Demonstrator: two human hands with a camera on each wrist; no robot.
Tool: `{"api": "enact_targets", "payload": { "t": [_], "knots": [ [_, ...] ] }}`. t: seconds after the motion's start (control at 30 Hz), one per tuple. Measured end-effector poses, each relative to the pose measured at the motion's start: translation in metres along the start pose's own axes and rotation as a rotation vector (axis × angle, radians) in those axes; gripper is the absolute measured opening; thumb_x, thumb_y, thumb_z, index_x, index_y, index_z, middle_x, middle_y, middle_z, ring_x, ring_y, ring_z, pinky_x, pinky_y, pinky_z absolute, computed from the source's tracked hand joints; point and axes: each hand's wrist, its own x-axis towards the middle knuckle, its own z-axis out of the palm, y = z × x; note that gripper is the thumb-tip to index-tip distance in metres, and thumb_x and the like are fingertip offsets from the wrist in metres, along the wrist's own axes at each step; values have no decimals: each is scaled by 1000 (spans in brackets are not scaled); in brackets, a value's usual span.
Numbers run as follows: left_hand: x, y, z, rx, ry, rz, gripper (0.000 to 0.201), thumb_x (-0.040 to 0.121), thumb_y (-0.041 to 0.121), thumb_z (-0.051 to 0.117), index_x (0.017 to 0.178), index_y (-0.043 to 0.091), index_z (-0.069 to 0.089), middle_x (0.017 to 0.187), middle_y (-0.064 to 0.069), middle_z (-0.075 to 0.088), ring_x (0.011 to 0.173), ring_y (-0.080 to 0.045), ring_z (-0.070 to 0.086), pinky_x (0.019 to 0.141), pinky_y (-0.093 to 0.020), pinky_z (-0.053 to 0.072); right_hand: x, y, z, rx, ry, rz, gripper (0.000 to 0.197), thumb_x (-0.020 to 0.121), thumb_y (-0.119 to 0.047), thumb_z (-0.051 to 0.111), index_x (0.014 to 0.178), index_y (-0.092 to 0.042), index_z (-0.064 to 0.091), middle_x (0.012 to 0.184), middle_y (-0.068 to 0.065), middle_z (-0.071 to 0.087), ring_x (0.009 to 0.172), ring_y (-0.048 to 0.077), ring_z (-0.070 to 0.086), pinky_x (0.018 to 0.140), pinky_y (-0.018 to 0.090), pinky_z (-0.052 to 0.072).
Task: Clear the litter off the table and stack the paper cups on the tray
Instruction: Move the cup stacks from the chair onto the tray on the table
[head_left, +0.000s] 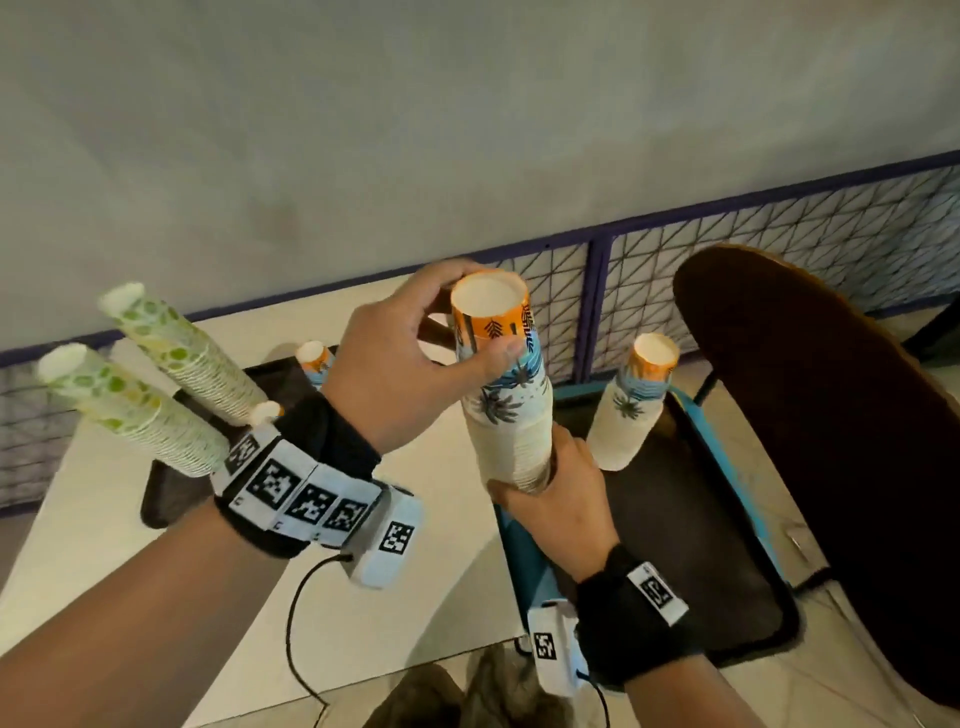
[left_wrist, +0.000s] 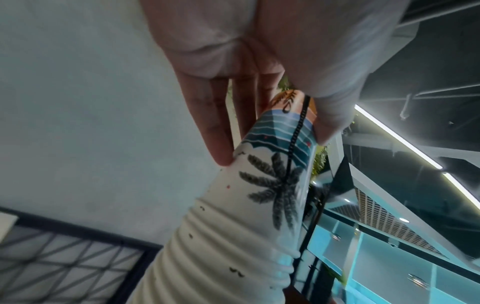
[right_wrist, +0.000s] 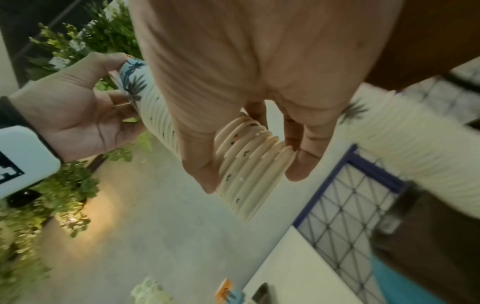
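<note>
A tall stack of upturned palm-print paper cups (head_left: 506, 410) is held in the air between both hands. My left hand (head_left: 457, 332) grips its orange top cup between thumb and fingers, as the left wrist view shows on the stack (left_wrist: 246, 216). My right hand (head_left: 540, 467) curls round the ribbed rims at its lower end (right_wrist: 249, 160). A second palm-print stack (head_left: 631, 410) stands on the dark blue-edged tray (head_left: 675, 545) at the right. Two green-print stacks (head_left: 182, 353) and a short orange-topped stack (head_left: 314, 361) stand on a dark tray (head_left: 161, 499) at the left.
The white table (head_left: 104, 571) runs along a blue-framed wire mesh fence (head_left: 779, 234) and a grey wall. A brown chair back (head_left: 805, 389) rises at the right, close to the right tray. A black cable (head_left: 296, 623) hangs from my left wrist.
</note>
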Motion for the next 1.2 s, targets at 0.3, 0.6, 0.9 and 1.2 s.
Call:
{"api": "enact_targets", "payload": {
  "t": [0.3,0.6,0.9,1.2],
  "knots": [
    [27,-76,-134,225,247,-46,60,82,55,73,134,28,59,123,9,63,105,0,62,90,-11,48,112,-83,139,89,-171,-113,82,64,-41,85,135,-27,46,124,3,59,111,22,59,94,45,55],
    [75,-185,-202,354,237,-92,43,87,49,69,129,39,59,123,11,66,107,-7,65,95,-35,55,217,-116,267,117,-221,-78,85,70,-26,89,141,-16,43,132,10,58,119,27,59,100,42,52],
    [97,-281,-199,424,137,-207,42,88,43,69,128,43,58,119,6,59,102,-9,56,84,-10,42,265,-83,347,34,-182,56,81,67,-30,89,135,-19,46,128,8,62,118,29,59,98,39,51],
    [82,-347,-161,386,-2,-294,41,86,35,73,124,37,56,123,2,58,108,-17,57,88,-25,42,260,-41,379,-71,-202,153,84,72,-16,87,143,-16,43,142,10,52,129,31,52,109,36,41]
  ]
}}
